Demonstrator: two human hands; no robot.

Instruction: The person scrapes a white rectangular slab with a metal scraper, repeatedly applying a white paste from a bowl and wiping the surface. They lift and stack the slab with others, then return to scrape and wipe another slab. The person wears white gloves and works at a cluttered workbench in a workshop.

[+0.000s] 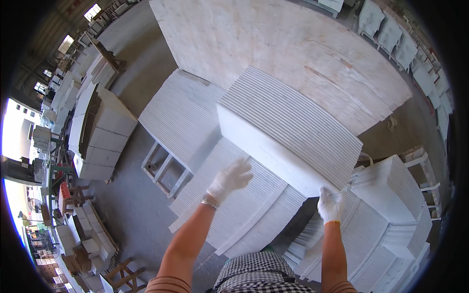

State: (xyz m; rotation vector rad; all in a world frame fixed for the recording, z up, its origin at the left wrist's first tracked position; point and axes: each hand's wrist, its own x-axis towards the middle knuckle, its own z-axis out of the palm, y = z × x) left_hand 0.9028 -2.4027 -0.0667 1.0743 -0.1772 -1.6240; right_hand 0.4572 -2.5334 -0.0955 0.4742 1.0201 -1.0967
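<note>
**Gloved hands lifting a white ribbed panel**

The right hand (330,204) is closing on the near corner of the tilted panel (288,124). The left hand (229,179) is hovering open, fingers spread, just beside the panel's lower edge. Beneath the panel, a stack (234,202) is lying; beyond it, a plywood sheet (273,44) is spreading.

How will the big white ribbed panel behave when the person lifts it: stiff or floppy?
Probably stiff: the white ribbed panel stays flat though raised at an angle. Likely awkward rather than light, since it is wide; the right hand grips a corner and the left hand reaches its edge.
</note>
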